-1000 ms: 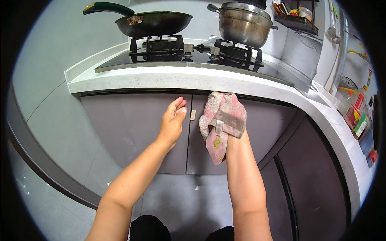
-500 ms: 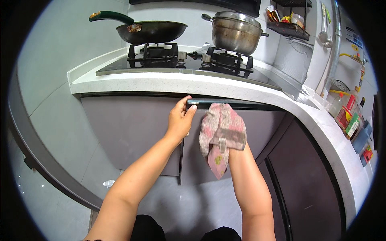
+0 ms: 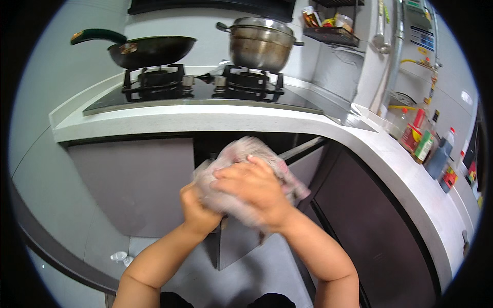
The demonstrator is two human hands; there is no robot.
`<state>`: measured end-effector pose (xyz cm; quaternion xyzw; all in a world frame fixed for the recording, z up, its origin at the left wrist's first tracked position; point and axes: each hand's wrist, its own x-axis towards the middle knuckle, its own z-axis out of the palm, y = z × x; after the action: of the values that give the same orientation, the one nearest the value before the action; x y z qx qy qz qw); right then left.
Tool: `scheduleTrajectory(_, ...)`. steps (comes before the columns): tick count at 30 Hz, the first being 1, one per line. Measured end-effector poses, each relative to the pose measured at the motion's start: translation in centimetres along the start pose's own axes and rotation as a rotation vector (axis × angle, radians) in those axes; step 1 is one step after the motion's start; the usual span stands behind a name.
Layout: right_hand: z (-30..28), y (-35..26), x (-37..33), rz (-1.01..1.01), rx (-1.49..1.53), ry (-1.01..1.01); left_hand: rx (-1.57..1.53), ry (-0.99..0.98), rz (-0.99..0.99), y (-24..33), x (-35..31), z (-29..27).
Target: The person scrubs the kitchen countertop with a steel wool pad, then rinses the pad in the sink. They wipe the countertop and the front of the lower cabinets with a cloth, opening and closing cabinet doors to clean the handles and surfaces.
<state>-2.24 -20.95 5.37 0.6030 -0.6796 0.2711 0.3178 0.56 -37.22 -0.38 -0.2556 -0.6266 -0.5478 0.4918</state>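
Note:
A greyish-pink cleaning cloth point(image 3: 246, 149), blurred by motion, is bunched at the front of the cabinet below the hob. My right hand point(image 3: 257, 187) lies across it and grips it, fingers pressed into the fabric. Against the cloth's lower left side, my left hand point(image 3: 199, 209) is closed; its fingertips are hidden, so what they hold does not show. Beneath both hands a grey cabinet door point(image 3: 237, 244) stands swung outward, its upper part covered by the cloth. Behind it shows the dark cabinet opening point(image 3: 205, 149).
A black hob point(image 3: 205, 95) on the white counter point(image 3: 169, 119) carries a frying pan point(image 3: 159, 50) at left and a steel pot point(image 3: 261, 46) at right. Several bottles point(image 3: 423, 146) line the right counter. A white spray bottle point(image 3: 120, 257) is on the floor.
The cabinet door has swung farther out toward me. My right hand and the cloth have moved left and lower, beside my left hand, which has also come down. The view has shifted right.

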Motion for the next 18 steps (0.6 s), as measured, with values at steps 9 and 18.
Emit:
scheduleTrajectory(9,-4.6,9.9,-7.4,0.096,-0.277,0.361,0.155,-0.093,0.091,2.5,0.0,1.2)
scheduleTrajectory(18,-6.3,19.7,-14.2,0.624,-0.576,0.68,0.169,-0.097,0.103,2.8,-0.3,1.5)
